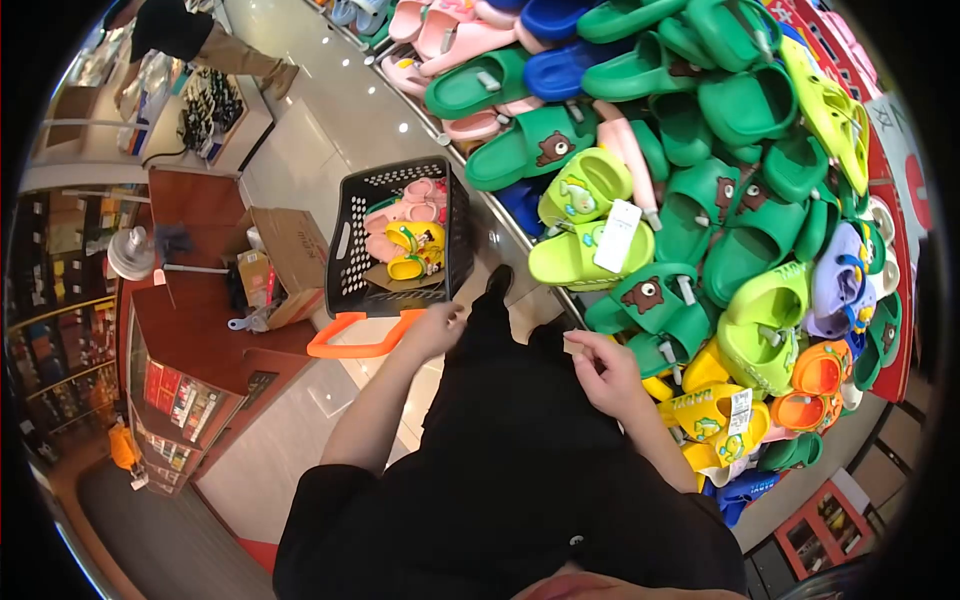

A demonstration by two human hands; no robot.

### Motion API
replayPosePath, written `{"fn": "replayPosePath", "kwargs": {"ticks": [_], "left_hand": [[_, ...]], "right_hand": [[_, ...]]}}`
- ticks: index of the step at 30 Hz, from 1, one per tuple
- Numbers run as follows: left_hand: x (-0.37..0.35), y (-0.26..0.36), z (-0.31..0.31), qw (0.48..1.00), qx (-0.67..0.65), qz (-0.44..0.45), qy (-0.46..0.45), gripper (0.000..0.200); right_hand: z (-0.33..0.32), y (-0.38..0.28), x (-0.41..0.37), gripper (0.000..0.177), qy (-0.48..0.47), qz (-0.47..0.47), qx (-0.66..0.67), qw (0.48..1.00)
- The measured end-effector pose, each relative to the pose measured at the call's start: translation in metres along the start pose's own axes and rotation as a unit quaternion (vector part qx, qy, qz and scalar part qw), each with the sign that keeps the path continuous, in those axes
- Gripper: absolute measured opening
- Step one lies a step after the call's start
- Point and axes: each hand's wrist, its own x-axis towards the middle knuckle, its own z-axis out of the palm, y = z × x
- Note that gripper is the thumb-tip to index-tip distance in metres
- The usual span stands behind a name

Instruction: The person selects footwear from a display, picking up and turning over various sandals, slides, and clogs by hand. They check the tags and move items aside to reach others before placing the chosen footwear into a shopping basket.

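Note:
My left hand [435,331] is beside the orange handle [335,345] of a black shopping basket [340,270]. Its fingers are curled in, and whatever they hold, if anything, is hidden. Inside the basket lie pink slippers [420,200] and yellow slippers [408,262]. Between the thumb and fingers of my right hand [606,375] is a small beige piece [572,346], too small to name. Near that hand, at the edge of the heap, are green slippers with a bear face [645,297] and yellow slippers [705,410] with a white tag [740,411].
A display heaped with slippers fills the right side, including lime pairs [590,255] with a white tag [618,236]. To the left stand a brown counter [190,340] and an open cardboard box [285,250]. Another person [185,35] is at the upper left.

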Motion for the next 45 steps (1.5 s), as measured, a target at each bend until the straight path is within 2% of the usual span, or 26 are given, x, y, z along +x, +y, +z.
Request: {"fn": "replayPosePath", "kwargs": {"ticks": [4, 6, 7, 8, 10, 11, 13, 14, 15, 16, 18, 20, 22, 23, 24, 26, 27, 28, 30, 32, 33, 34, 36, 38, 40, 45], "left_hand": [[0.069, -0.122, -0.008, 0.994, -0.074, -0.076, 0.025, 0.036], [0.102, -0.159, -0.013, 0.98, -0.073, -0.182, 0.019, 0.032], [0.117, -0.18, -0.01, 0.957, -0.162, -0.237, 0.033, 0.033], [0.135, -0.2, -0.007, 0.959, -0.159, -0.233, 0.024, 0.033], [0.168, -0.249, 0.007, 0.912, -0.235, -0.332, 0.05, 0.047], [0.185, -0.26, 0.008, 0.92, -0.216, -0.321, 0.056, 0.064], [0.209, -0.278, 0.026, 0.902, -0.243, -0.354, 0.048, 0.068], [0.215, -0.257, 0.02, 0.879, -0.272, -0.388, 0.053, 0.071], [0.236, -0.287, 0.037, 0.892, -0.244, -0.37, 0.087, 0.074], [0.248, -0.317, 0.055, 0.894, -0.24, -0.37, 0.078, 0.074], [0.27, -0.32, 0.067, 0.899, -0.258, -0.312, 0.166, 0.077], [0.288, -0.332, 0.076, 0.886, -0.258, -0.35, 0.161, 0.072], [0.303, -0.353, 0.082, 0.779, -0.424, -0.456, 0.066, 0.057], [0.299, -0.347, 0.082, 0.781, -0.463, -0.418, 0.04, 0.043], [0.296, -0.335, 0.083, 0.783, -0.46, -0.417, 0.039, 0.043], [0.278, -0.298, 0.086, 0.869, -0.328, -0.365, 0.064, 0.039], [0.26, -0.259, 0.073, 0.845, -0.391, -0.357, 0.078, 0.041], [0.239, -0.218, 0.06, 0.809, -0.411, -0.391, 0.154, 0.046], [0.223, -0.214, 0.06, 0.754, -0.512, -0.331, 0.245, 0.033], [0.214, -0.245, 0.063, 0.74, -0.521, -0.295, 0.307, 0.031], [0.208, -0.242, 0.055, 0.728, -0.525, -0.303, 0.321, 0.031], [0.192, -0.224, 0.035, 0.716, -0.59, -0.261, 0.269, 0.042], [0.168, -0.183, -0.002, 0.685, -0.667, -0.194, 0.219, 0.031], [0.155, -0.164, -0.028, 0.703, -0.654, -0.15, 0.233, 0.028], [0.122, -0.087, -0.07, 0.729, -0.597, -0.125, 0.31, 0.022], [0.041, 0.046, -0.141, 0.778, -0.526, 0.11, 0.324, 0.024]], "right_hand": [[0.023, -0.004, 0.017, 0.027, -0.069, 0.064, 0.027, 0.995], [0.033, -0.007, 0.03, 0.027, -0.106, 0.083, 0.011, 0.991], [0.039, -0.009, 0.033, 0.028, -0.106, 0.102, 0.007, 0.989], [0.044, -0.007, 0.039, 0.028, -0.097, 0.109, 0.007, 0.989], [0.052, -0.003, 0.042, 0.028, -0.115, 0.135, -0.03, 0.984], [0.055, -0.001, 0.045, 0.028, -0.12, 0.147, -0.037, 0.981], [0.066, 0.012, 0.042, 0.028, -0.099, 0.17, -0.024, 0.98], [0.07, 0.016, 0.044, 0.028, -0.094, 0.182, -0.027, 0.978], [0.073, 0.022, 0.046, 0.028, -0.086, 0.187, -0.03, 0.978], [0.078, 0.026, 0.044, 0.028, -0.085, 0.194, -0.037, 0.977], [0.082, 0.03, 0.044, 0.03, -0.088, 0.214, -0.051, 0.971], [0.084, 0.036, 0.042, 0.03, -0.083, 0.233, -0.057, 0.967], [0.083, 0.043, 0.041, 0.03, -0.067, 0.245, -0.067, 0.965], [0.085, 0.043, 0.039, 0.03, -0.059, 0.253, -0.074, 0.963], [0.084, 0.043, 0.04, 0.03, -0.055, 0.253, -0.072, 0.963], [0.082, 0.04, 0.041, 0.03, -0.052, 0.254, -0.068, 0.963], [0.081, 0.039, 0.041, 0.03, -0.054, 0.246, -0.07, 0.965], [0.081, 0.035, 0.04, 0.03, -0.048, 0.241, -0.068, 0.967], [0.076, 0.028, 0.043, 0.031, -0.062, 0.217, -0.069, 0.972], [0.071, 0.021, 0.042, 0.032, -0.058, 0.182, -0.057, 0.98], [0.067, 0.015, 0.043, 0.032, -0.063, 0.174, -0.06, 0.981], [0.064, 0.011, 0.043, 0.032, -0.045, 0.167, -0.067, 0.983], [0.06, 0.005, 0.04, 0.031, -0.053, 0.147, -0.019, 0.988], [0.056, 0.0, 0.04, 0.031, -0.034, 0.115, -0.014, 0.993], [0.052, -0.006, 0.042, 0.032, -0.062, 0.111, 0.063, 0.99], [0.045, -0.018, 0.048, 0.033, -0.057, 0.03, 0.092, 0.994]]}}
